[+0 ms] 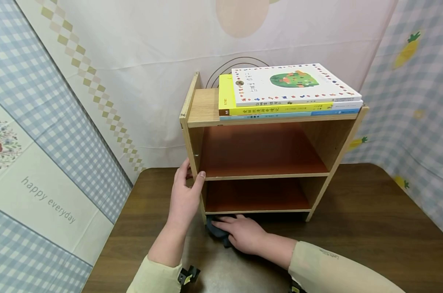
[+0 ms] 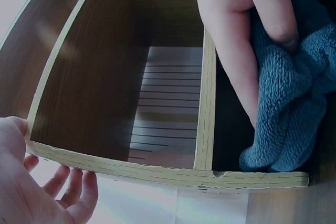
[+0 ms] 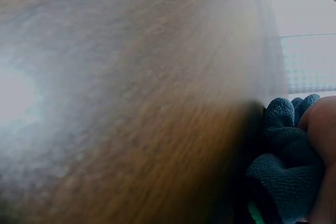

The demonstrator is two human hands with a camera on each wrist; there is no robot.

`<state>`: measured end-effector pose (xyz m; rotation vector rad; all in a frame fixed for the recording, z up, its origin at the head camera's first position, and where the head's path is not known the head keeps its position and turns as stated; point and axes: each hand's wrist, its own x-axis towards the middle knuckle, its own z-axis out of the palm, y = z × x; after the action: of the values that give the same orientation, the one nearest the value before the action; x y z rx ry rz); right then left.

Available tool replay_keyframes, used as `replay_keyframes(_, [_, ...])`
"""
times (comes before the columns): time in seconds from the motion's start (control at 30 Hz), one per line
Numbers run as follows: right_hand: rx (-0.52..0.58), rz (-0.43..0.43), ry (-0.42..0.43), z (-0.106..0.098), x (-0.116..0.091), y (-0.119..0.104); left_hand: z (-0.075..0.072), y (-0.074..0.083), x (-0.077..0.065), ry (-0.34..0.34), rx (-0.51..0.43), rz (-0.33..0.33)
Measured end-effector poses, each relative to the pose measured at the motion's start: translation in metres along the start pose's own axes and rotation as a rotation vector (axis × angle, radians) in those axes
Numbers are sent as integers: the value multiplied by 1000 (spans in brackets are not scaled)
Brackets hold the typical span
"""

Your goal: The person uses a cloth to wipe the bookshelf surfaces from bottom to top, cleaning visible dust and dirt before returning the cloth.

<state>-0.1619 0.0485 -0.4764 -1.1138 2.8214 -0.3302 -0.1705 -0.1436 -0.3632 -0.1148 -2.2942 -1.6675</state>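
A small wooden shelf (image 1: 196,106) stands on the brown table. My left hand (image 1: 185,195) holds its left side panel, thumb at the front edge and fingers round the outer face. Low at the front, my right hand (image 1: 246,235) grips a dark blue-grey cloth (image 1: 216,230) at the gap under the bottom board. In the left wrist view the fuzzy cloth (image 2: 286,108) is bunched between the right hand's fingers, against the inner side of the panel. Bunched folds of the cloth (image 3: 289,174) also show beside the hand in the right wrist view.
Several books (image 1: 276,91) lie stacked on the shelf's top board, a white cover uppermost and a yellow one beneath. The brown table (image 1: 382,236) extends on both sides. Patterned curtains (image 1: 152,61) hang behind and beside it.
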Motion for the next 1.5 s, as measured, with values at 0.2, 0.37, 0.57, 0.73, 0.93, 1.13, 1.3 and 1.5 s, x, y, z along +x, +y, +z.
replay_keyframes(0.2, [3, 1, 18, 0, -7, 3, 1, 1, 0, -2, -4, -7])
replay_keyframes(0.37, [-1, 8, 20, -1, -15, 7, 1, 0, 0, 3, -8, -1])
replay_keyframes(0.57, [-21, 7, 31, -3, -26, 11, 1, 1, 0, 8, -2, 0])
replay_keyframes(0.73, [-18, 8, 29, -6, -35, 14, 1, 2, -1, 9, 3, 4])
replay_keyframes(0.93, [-19, 4, 42, -7, -46, 18, 1, 3, -1, 7, 4, 2])
replay_keyframes(1.13, [-29, 21, 51, -11, -58, 21, 2, 2, 0, 6, 1, 0])
replay_keyframes(1.3, [-37, 26, 71, -14, -71, 25, 2, 3, 0, -4, 2, -5])
replay_keyframes(1.5, [-41, 38, 95, -17, -86, 30, 0, 3, -1, -4, 1, -13])
